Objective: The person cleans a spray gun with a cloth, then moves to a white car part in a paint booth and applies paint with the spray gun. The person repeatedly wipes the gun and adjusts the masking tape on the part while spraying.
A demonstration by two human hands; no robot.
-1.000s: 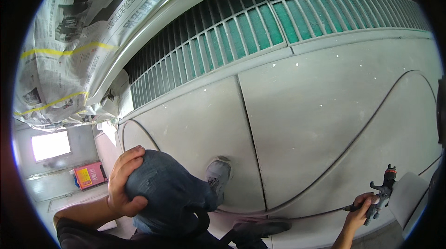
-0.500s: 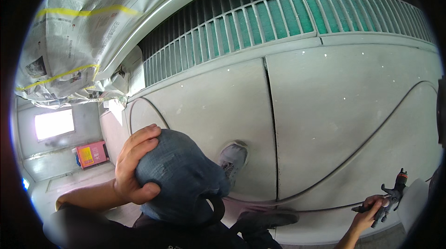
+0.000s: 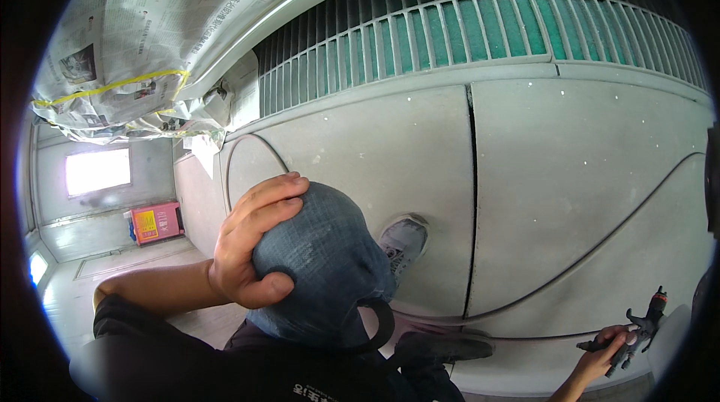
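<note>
My left hand (image 3: 259, 248) rests on my bent knee (image 3: 319, 252) in blue denim, thumb apart from the fingers and nothing held in it. Far to the lower right, my right hand (image 3: 611, 346) is closed round the handle of a dark spray gun (image 3: 643, 331). The gun's nozzle end, marked with an orange-red ring, points up and to the right. Beside the gun is a pale, smooth shape (image 3: 670, 338), partly cut off by the rim of the view; I cannot tell what it is. A thin hose (image 3: 555, 279) lies in a curve across the floor.
Newspaper sheets (image 3: 150, 19) edged with yellow tape cover a large body at upper left. A metal floor grating (image 3: 420, 38) over green matting runs along the far side. A pink box (image 3: 157, 222) stands by the left wall. My grey shoe (image 3: 405, 241) is on the floor panels (image 3: 570, 154).
The whole view has shifted, so the knee, shoe and grating sit further right. My left hand stays on the knee, and my right still holds the spray gun.
</note>
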